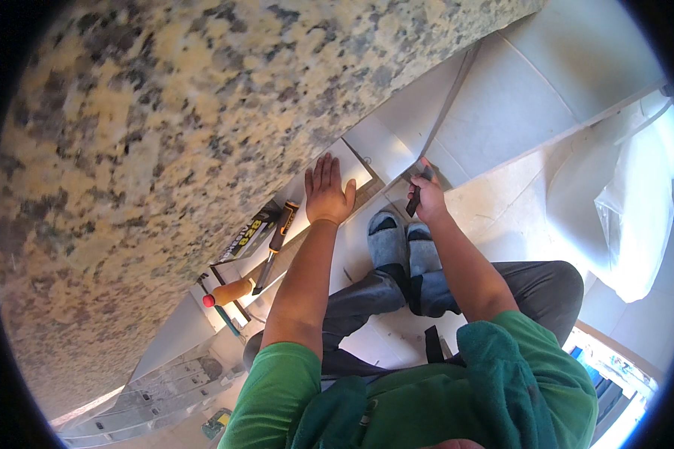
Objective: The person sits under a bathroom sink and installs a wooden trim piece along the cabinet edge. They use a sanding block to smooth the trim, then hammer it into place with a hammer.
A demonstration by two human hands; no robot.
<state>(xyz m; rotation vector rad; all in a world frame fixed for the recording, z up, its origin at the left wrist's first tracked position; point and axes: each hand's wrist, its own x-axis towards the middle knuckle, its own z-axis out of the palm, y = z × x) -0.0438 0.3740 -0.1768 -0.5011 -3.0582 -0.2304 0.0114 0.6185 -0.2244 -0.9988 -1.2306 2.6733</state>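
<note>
My left hand (328,196) lies palm down with its fingers stretched out on a pale board (348,166) below the stone countertop. It holds nothing. My right hand (428,198) is closed around a small dark object (414,200), with the index finger reaching toward the corner by the tiles. What kind of object it is cannot be made out. Beside my left forearm lie a tool with an orange and black handle (283,226), a black package with yellow print (249,233) and a bottle with a red cap (231,292).
A speckled granite countertop (165,127) overhangs the left side. Pale tiles (502,97) stretch across the far right. White plastic sheeting (636,213) hangs at right. My grey slippers (388,236) are on the floor between my hands. A dark strip (433,344) lies near my lap.
</note>
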